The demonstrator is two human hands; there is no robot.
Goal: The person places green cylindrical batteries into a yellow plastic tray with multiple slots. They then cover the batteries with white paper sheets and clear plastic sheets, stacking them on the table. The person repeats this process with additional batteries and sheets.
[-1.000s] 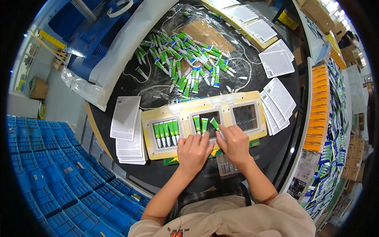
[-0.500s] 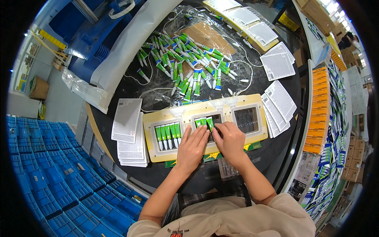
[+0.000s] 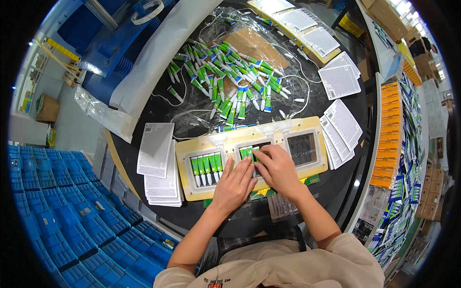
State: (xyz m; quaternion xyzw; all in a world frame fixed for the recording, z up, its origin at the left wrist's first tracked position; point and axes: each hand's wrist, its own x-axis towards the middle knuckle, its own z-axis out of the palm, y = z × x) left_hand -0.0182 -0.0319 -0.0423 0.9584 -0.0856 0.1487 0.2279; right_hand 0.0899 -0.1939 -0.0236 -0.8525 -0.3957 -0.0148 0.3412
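A pale yellow tray frame [image 3: 230, 142] with three windowed compartments lies before me on the black table. Its left compartment holds a row of green tubes [image 3: 206, 166] with white nozzles pointing toward me. Over the middle compartment, my left hand [image 3: 232, 188] lies flat, fingers stretched together across the lower ends of a few green tubes [image 3: 246, 152]. My right hand [image 3: 280, 169] is bent over the rightmost of these, fingertips and thumb closed about it; its lower part is hidden. Clear plastic with dark hollows shows in the right compartment [image 3: 301, 148].
A heap of loose green-and-white tubes [image 3: 230, 72] lies beyond the frame on clear film. Printed white cards are stacked left [image 3: 156, 149] and right [image 3: 342, 126]. Another card-covered frame [image 3: 307, 33] stands far right. Blue bins [image 3: 72, 211] fill the lower left.
My right hand has shifted slightly left and its fingers have come over the rightmost middle tube, which was tilted before. My left hand has slid a little toward me.
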